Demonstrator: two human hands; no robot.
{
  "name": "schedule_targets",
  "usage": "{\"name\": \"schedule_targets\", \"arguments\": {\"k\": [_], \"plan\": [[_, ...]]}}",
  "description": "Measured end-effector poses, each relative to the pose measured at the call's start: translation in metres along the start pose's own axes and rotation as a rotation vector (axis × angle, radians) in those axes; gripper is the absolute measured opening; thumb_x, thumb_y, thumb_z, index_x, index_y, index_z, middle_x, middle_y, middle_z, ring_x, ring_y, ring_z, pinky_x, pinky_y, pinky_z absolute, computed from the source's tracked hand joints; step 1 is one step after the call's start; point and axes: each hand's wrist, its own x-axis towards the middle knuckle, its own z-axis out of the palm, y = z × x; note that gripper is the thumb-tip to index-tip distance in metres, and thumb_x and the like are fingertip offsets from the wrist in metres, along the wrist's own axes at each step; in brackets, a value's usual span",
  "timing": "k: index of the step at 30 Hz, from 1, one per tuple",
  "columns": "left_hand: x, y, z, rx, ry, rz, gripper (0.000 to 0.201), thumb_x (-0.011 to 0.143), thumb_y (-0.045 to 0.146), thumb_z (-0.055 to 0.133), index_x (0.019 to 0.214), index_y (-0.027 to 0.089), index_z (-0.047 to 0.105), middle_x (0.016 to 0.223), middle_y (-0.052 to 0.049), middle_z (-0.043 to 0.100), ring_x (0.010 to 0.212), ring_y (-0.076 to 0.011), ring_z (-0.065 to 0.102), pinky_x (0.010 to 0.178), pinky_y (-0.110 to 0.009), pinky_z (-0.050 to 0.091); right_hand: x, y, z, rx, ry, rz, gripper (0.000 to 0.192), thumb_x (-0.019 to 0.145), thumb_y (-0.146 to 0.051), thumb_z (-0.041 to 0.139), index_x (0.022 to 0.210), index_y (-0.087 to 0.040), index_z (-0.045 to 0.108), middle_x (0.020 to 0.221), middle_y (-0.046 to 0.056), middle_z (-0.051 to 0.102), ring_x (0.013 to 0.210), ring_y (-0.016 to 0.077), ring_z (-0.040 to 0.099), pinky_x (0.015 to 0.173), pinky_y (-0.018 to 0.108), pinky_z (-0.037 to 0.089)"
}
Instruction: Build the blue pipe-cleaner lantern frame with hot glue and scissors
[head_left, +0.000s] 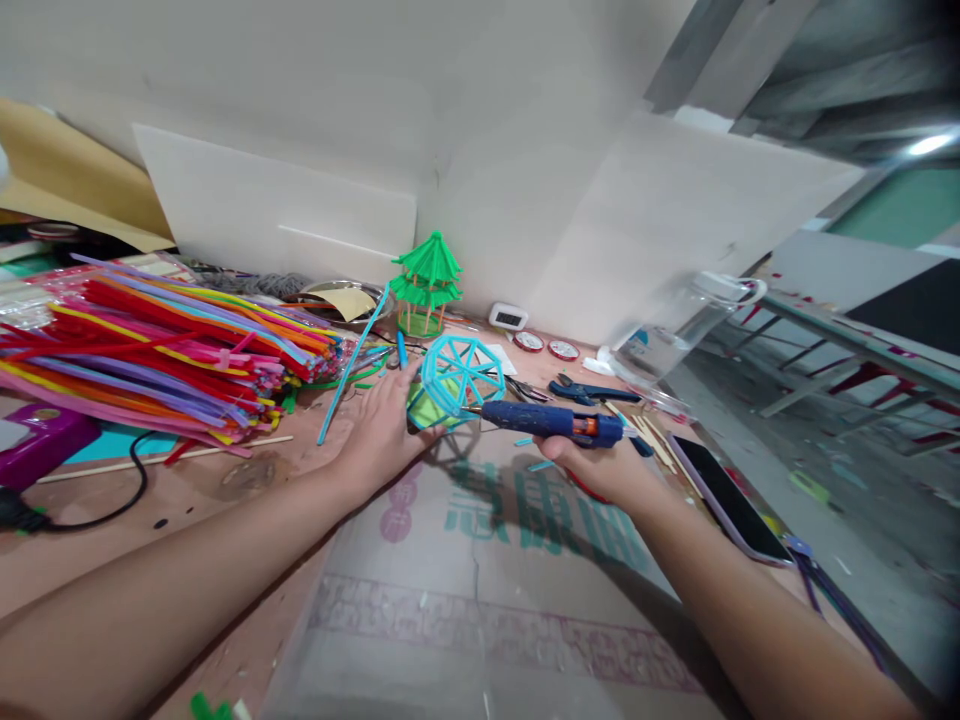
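My left hand (386, 428) grips a light-blue straw frame (461, 372) shaped like a spoked wheel, with a green piece under it, just above the table. In my right hand (600, 468) is a dark blue glue gun (551, 420), held level with its nozzle touching the frame's lower right rim. A finished green straw pagoda (428, 283) stands behind the frame, near the white wall boards.
A big heap of coloured straws (157, 350) fills the left of the table. A loose blue straw (352, 365) leans beside it. Blue pliers (589, 391), wooden sticks (652, 435) and a phone (727, 495) lie right; a purple object (41, 440) and black cable (112, 505) left.
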Motion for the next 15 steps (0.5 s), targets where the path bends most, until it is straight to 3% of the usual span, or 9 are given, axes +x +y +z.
{"name": "schedule_targets", "arguments": {"k": [9, 15], "plan": [[0.0008, 0.0013, -0.0014, 0.005, -0.007, -0.001, 0.086, 0.085, 0.043, 0.078, 0.157, 0.026, 0.033, 0.146, -0.016, 0.056, 0.140, -0.0383, 0.050, 0.114, -0.058, 0.045, 0.0025, -0.0045, -0.0025, -0.011, -0.080, -0.060, 0.065, 0.078, -0.083, 0.067, 0.064, -0.021, 0.056, 0.056, -0.002, 0.054, 0.052, 0.0129, 0.046, 0.049, 0.027, 0.037], [-0.0011, 0.0001, 0.0011, 0.041, 0.016, 0.012, 0.087, 0.085, 0.042, 0.079, 0.156, 0.022, 0.032, 0.144, -0.018, 0.057, 0.141, -0.0392, 0.050, 0.115, -0.057, 0.044, 0.0020, -0.0020, -0.0024, -0.031, -0.079, -0.038, 0.070, 0.075, -0.089, 0.064, 0.063, -0.021, 0.055, 0.055, -0.001, 0.051, 0.053, 0.0137, 0.045, 0.048, 0.027, 0.035]]}}
